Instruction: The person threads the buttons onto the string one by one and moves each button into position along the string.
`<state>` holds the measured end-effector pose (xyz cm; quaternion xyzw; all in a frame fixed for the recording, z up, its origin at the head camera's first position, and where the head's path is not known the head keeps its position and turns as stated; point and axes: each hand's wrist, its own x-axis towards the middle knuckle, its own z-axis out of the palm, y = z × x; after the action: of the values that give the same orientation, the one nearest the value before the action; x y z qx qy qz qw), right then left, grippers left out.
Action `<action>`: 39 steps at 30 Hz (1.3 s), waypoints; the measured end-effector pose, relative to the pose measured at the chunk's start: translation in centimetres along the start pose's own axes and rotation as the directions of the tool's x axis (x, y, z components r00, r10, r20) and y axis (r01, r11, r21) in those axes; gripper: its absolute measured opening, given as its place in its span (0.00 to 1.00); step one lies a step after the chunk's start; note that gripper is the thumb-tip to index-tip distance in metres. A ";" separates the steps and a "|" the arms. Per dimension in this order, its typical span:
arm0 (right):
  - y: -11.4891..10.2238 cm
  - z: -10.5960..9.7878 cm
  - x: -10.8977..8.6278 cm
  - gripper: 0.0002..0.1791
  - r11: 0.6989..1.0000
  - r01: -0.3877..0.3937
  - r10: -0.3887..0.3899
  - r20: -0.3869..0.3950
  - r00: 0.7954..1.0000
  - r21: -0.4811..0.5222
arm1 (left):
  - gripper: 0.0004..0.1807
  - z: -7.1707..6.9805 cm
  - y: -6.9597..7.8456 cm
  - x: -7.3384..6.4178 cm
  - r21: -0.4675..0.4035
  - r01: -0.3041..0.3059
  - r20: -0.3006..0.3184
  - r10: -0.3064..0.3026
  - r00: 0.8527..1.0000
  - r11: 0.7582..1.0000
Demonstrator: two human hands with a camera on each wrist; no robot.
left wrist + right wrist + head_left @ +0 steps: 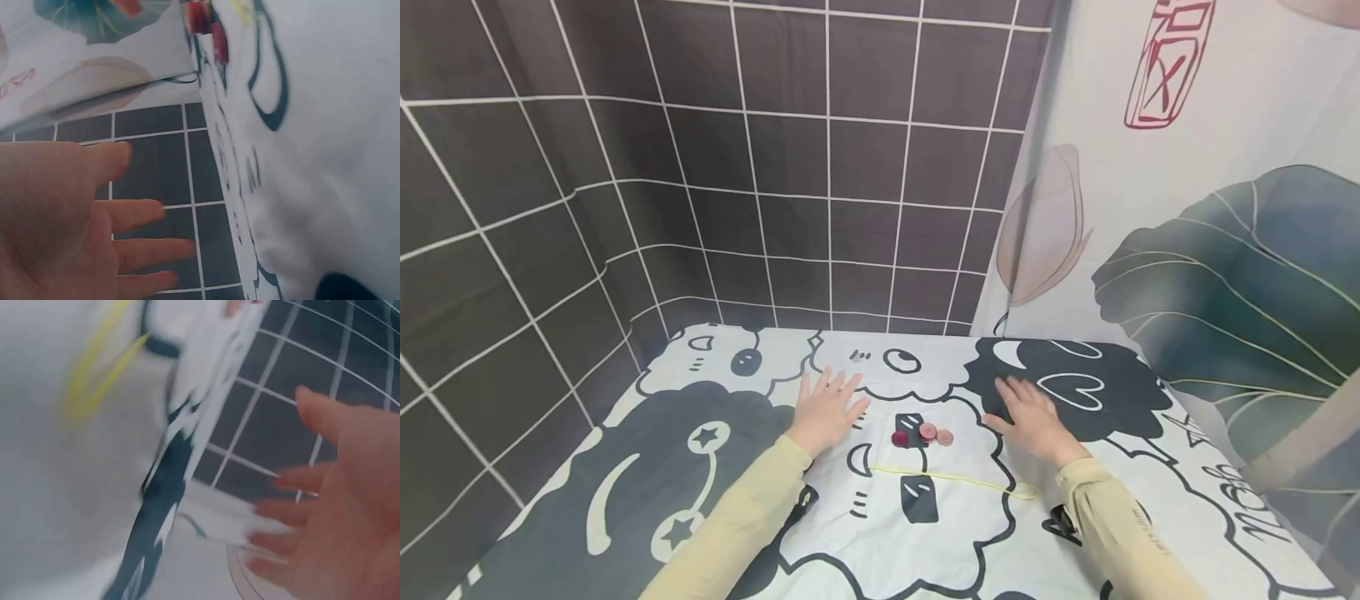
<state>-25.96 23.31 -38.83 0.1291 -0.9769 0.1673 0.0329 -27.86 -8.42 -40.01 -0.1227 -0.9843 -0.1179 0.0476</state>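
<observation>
Three round buttons sit close together on the patterned cloth in the head view: a dark red button (899,438), a rosy button (928,432) and a pale pink button (945,437). Just nearer the person, a thin yellow cord (955,477) runs sideways and doubles back in a loop at its right end. Left of the buttons, my left hand (826,412) is held over the cloth with fingers spread and nothing in it. My right hand (1033,421), on their other side, also has its fingers extended and holds nothing. Both wrist views show the palms bare.
The cloth (820,533) with black-and-white cartoon shapes covers the table. Behind and to the left hangs a dark curtain (782,158) with a white grid. A pale curtain (1097,100) with leaf and flower prints hangs at the right.
</observation>
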 end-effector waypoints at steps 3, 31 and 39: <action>-1.4 0.4 0.1 0.24 0.994 0.095 -0.096 0.012 0.995 0.047 | 0.27 0.0 -0.2 -0.1 -0.031 0.019 -0.009 -0.019 1.000 0.999; -14.0 5.6 3.3 0.08 0.968 0.249 -0.223 0.362 0.905 -0.025 | 0.12 -1.3 0.3 1.5 -0.163 -0.380 0.275 0.412 0.869 0.910; -12.8 5.9 3.4 0.08 0.930 0.345 -0.367 0.327 0.871 0.125 | 0.11 -0.8 0.0 1.3 -0.161 -0.357 0.296 0.390 0.872 0.920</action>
<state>-25.96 8.87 -39.93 0.3352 -0.9210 0.1637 -0.1126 -29.04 -8.35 -39.04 -0.3306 -0.9289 -0.1346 -0.0981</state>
